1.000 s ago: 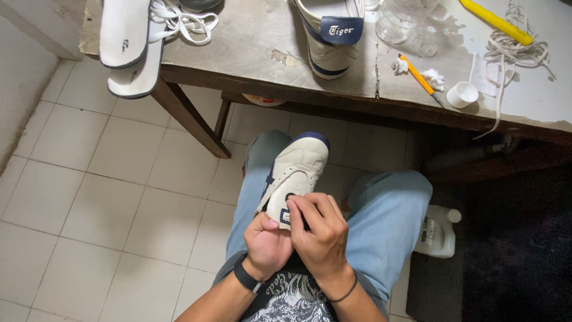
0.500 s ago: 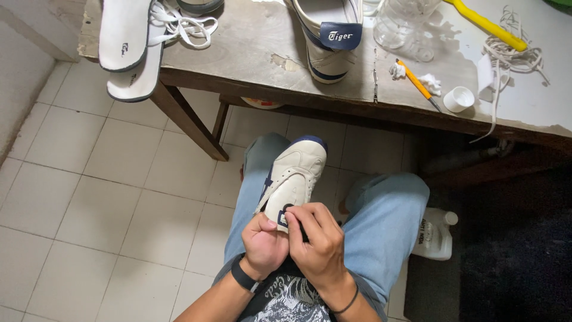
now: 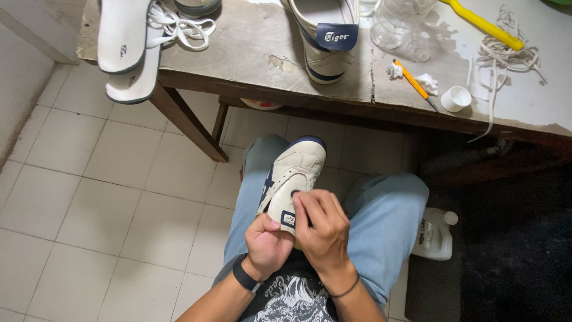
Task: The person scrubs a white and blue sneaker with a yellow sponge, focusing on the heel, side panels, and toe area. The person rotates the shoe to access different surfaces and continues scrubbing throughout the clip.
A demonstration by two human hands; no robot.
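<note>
- The cream sneaker [image 3: 292, 179] with dark blue stripes lies over my lap, toe pointing away from me toward the surface [image 3: 250, 56], heel end in my hands.
- My left hand [image 3: 266, 245] cups the sneaker's heel from below; that grip is closed around it, thumb up along the back of the heel.
- My right hand [image 3: 322, 229] sits on top of the sneaker's heel, just beside the left; its fingers [image 3: 307, 206] are curled down and press on the upper near the small blue tab. Whether they pinch anything small there I cannot tell.
- A dark band is on my left wrist, a thin one on my right.
- Beyond the sneaker's toe, on the surface, stands a second sneaker [image 3: 325, 36] of the same make.
- Right of that second sneaker lie an orange pen-like tool [image 3: 417, 84], white wads, a small white cap [image 3: 456, 98], a loose white lace [image 3: 506, 56] and a yellow handle [image 3: 482, 24].
- Far left of the sneaker, at the surface's corner, two white insoles [image 3: 125, 53] overhang the edge, with laces [image 3: 179, 27] beside them.
- Right of my knee, a white plastic jug [image 3: 434, 234] stands on the tiled floor.
</note>
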